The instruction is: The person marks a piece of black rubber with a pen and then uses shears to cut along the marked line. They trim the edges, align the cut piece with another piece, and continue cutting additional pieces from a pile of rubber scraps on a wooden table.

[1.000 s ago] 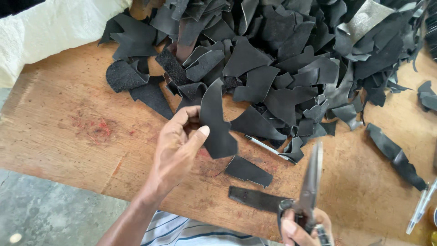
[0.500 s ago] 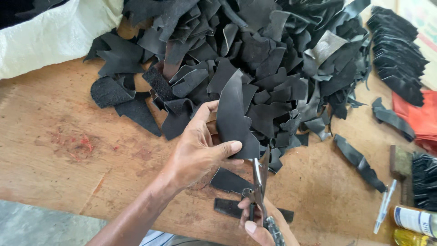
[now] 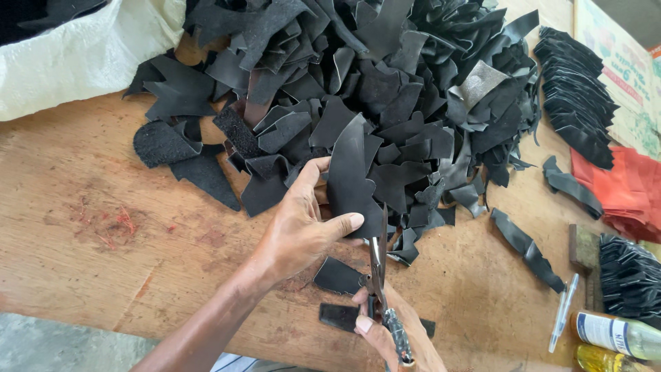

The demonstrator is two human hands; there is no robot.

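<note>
1. Scissors (image 3: pixel 377 265) have risen to the black leather piece (image 3: pixel 351 182), below the scrap heap (image 3: pixel 385 89).
2. Left hand (image 3: pixel 299 227) pinches the piece; right hand (image 3: pixel 389 334) grips the handles.
3. Trimming underway; next, blades must close steadily.

A curved, black, matte leather piece (image 3: pixel 350 179) stands nearly upright above the wooden table, its pointed upper end toward the scrap pile. Metal scissors (image 3: pixel 379 275) with dark handles meet its lower edge, blades pointing away from the person, slightly parted.
</note>
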